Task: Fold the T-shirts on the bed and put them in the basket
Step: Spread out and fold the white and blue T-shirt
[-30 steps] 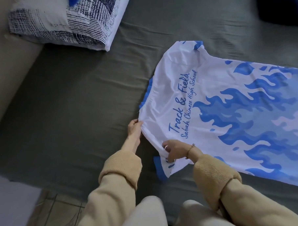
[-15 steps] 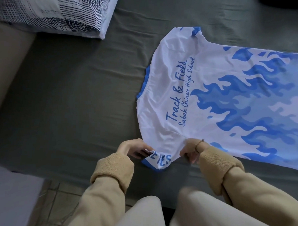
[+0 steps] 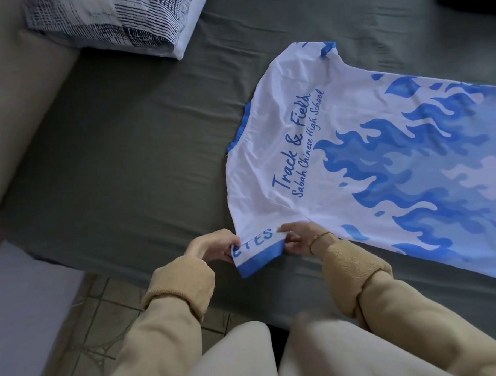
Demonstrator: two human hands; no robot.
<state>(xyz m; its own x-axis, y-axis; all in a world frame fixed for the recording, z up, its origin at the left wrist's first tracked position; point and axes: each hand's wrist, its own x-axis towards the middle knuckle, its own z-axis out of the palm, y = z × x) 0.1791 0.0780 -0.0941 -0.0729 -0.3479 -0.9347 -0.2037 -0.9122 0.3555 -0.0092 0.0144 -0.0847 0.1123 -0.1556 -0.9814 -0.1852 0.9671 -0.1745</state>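
Between my hands lies the sleeve (image 3: pixel 256 248) — left hand (image 3: pixel 212 246) and right hand (image 3: pixel 297 238) both pinch it. T-shirt (image 3: pixel 367 160) spreads flat beyond them, folding only begins — basket unseen.

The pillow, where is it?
In the head view the pillow lies at the top left on the bed, left of the T-shirt and far from both hands.

Head view, steeply down, close over bed (image 3: pixel 131 153)
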